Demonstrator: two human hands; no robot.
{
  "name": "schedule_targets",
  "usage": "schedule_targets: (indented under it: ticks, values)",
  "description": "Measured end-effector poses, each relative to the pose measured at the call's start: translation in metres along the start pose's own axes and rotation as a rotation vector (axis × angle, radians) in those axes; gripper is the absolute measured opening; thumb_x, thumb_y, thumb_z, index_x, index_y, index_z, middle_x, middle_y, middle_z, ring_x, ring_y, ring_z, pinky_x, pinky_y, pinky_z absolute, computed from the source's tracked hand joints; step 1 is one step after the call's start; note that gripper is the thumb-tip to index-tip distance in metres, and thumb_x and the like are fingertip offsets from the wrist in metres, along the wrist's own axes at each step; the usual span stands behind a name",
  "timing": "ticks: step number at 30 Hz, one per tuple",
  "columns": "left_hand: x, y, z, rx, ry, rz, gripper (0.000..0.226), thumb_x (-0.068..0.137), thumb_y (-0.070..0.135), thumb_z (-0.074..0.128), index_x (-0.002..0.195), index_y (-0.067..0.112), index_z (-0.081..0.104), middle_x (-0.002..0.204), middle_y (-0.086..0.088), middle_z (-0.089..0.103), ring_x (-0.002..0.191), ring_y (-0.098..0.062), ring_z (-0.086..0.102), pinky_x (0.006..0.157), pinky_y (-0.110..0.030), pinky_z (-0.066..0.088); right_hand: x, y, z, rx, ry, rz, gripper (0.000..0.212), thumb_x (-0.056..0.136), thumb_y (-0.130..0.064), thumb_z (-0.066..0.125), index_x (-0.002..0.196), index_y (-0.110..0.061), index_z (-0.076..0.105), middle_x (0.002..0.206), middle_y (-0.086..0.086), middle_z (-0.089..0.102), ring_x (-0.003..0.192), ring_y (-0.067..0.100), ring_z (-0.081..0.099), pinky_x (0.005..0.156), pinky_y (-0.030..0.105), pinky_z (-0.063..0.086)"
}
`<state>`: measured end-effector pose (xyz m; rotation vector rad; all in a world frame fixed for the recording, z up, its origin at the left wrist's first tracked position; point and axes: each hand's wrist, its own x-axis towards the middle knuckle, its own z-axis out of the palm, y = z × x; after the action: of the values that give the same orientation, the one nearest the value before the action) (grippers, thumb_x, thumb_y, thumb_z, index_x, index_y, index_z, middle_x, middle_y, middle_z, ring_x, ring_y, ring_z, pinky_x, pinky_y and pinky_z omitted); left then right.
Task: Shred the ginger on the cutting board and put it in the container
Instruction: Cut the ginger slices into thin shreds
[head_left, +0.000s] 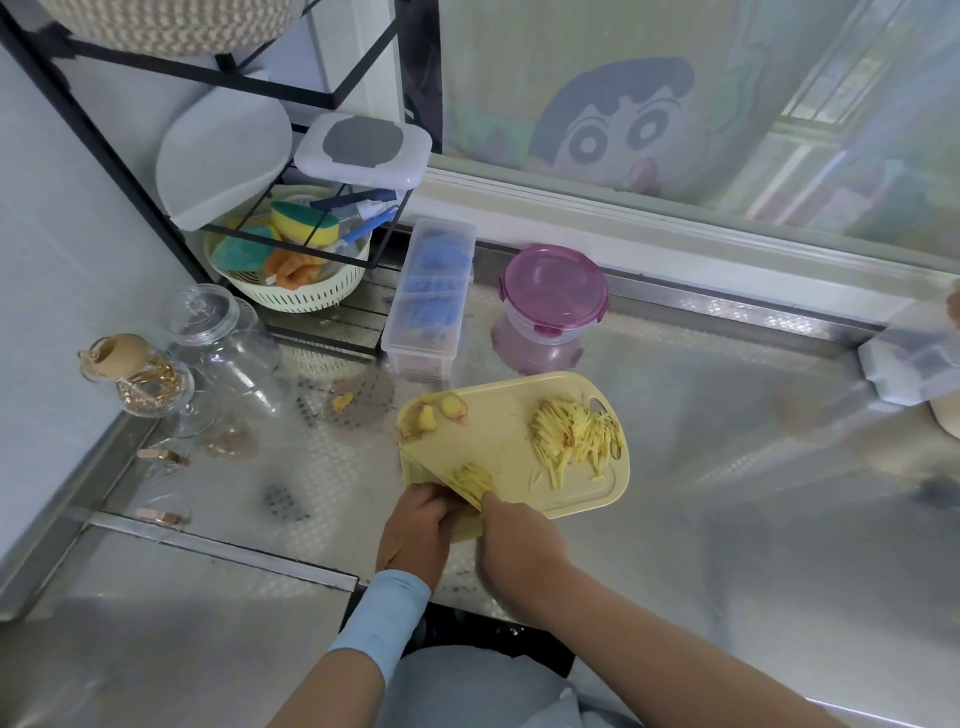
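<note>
the small stack of ginger slices (472, 478) sits just past the fingertips of both hands, at the near edge of the cutting board (509, 431). a knife (441, 478) lies low across that corner, its blade running away from my right hand (519, 540) toward the far left. the right hand is curled closed, and i judge it is gripping the handle, which it hides. my left hand (415, 525) is curled just beside it on the near side of the blade. i cannot tell whether it is pinning ginger or just bracing.

further out from the right hand, on the far right of the board, lies the pile of shredded ginger (576, 436). beyond the left hand, at the far left corner, lie uncut ginger knobs (436, 410). the container (553, 301) with the pink lid stands on the bench (727, 467), well beyond the board, with its lid on.

so i'd say the shredding is partly done. to cut well, i'd tuck the left fingertips back behind the knuckles. i'd keep the slices flat and overlapped and walk the blade across in thin, even strokes. the stack is near the board's edge, so i'd slide it inward first.
</note>
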<state>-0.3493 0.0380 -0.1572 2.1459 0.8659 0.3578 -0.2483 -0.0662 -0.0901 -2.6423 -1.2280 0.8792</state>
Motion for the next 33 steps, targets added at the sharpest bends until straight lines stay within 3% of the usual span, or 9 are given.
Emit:
schedule_targets:
  ticks: [4, 9, 17, 22, 25, 29, 33]
  values:
    - [0.002, -0.004, -0.002, 0.063, -0.003, 0.056, 0.016, 0.086, 0.018, 0.063, 0.092, 0.017, 0.077, 0.104, 0.0, 0.066, 0.097, -0.016, 0.059, 0.083, -0.024, 0.046, -0.006, 0.002, 0.002, 0.022, -0.002, 0.01, 0.013, 0.094, -0.012, 0.043, 0.1, -0.021, 0.037, 0.081, 0.002, 0.049, 0.074, 0.029, 0.053, 0.06, 0.035, 0.041]
    - [0.002, -0.006, 0.0, 0.088, 0.013, 0.077, 0.019, 0.083, 0.024, 0.06, 0.089, 0.015, 0.076, 0.102, -0.003, 0.067, 0.092, -0.022, 0.061, 0.078, -0.025, 0.047, -0.017, 0.007, 0.005, 0.006, 0.01, 0.009, 0.014, 0.096, -0.015, 0.042, 0.11, -0.018, 0.042, 0.096, 0.008, 0.061, 0.084, 0.031, 0.059, 0.066, 0.036, 0.042]
    - [0.003, -0.003, -0.001, 0.065, 0.038, 0.078, 0.012, 0.081, 0.006, 0.072, 0.089, 0.014, 0.077, 0.1, -0.002, 0.068, 0.093, -0.018, 0.059, 0.079, -0.022, 0.042, 0.001, -0.001, 0.001, -0.006, -0.018, 0.015, 0.013, 0.094, -0.012, 0.047, 0.104, -0.019, 0.043, 0.088, 0.008, 0.058, 0.074, 0.03, 0.053, 0.062, 0.035, 0.042]
    - [0.003, -0.009, 0.001, 0.049, 0.021, 0.098, 0.012, 0.083, 0.009, 0.068, 0.091, 0.013, 0.077, 0.103, -0.001, 0.066, 0.098, -0.013, 0.054, 0.082, -0.012, 0.035, 0.002, -0.003, -0.004, 0.0, -0.034, 0.019, 0.012, 0.094, -0.011, 0.046, 0.102, -0.019, 0.043, 0.094, 0.011, 0.061, 0.083, 0.033, 0.061, 0.064, 0.035, 0.042]
    - [0.004, -0.012, 0.002, 0.073, 0.035, 0.113, 0.012, 0.082, 0.008, 0.069, 0.089, 0.012, 0.077, 0.102, -0.003, 0.067, 0.097, -0.015, 0.055, 0.082, -0.018, 0.04, 0.0, -0.001, -0.006, -0.02, -0.012, -0.007, 0.015, 0.095, -0.011, 0.046, 0.11, -0.015, 0.047, 0.098, 0.012, 0.064, 0.085, 0.033, 0.063, 0.063, 0.034, 0.04]
    - [0.003, -0.013, 0.002, 0.093, 0.072, 0.153, 0.015, 0.078, 0.017, 0.066, 0.086, 0.013, 0.077, 0.099, -0.006, 0.069, 0.093, -0.014, 0.054, 0.079, -0.024, 0.047, -0.013, 0.005, 0.003, -0.017, 0.004, -0.015, 0.017, 0.097, -0.017, 0.044, 0.115, -0.018, 0.043, 0.099, 0.009, 0.062, 0.087, 0.031, 0.062, 0.066, 0.034, 0.04]
    - [0.003, -0.014, 0.002, 0.089, 0.063, 0.159, 0.03, 0.083, 0.031, 0.053, 0.087, 0.014, 0.077, 0.1, -0.004, 0.068, 0.093, -0.018, 0.058, 0.077, -0.026, 0.051, -0.02, 0.013, 0.006, 0.003, -0.005, 0.02, 0.013, 0.096, -0.018, 0.045, 0.101, -0.024, 0.034, 0.089, 0.002, 0.049, 0.087, 0.03, 0.059, 0.067, 0.036, 0.041]
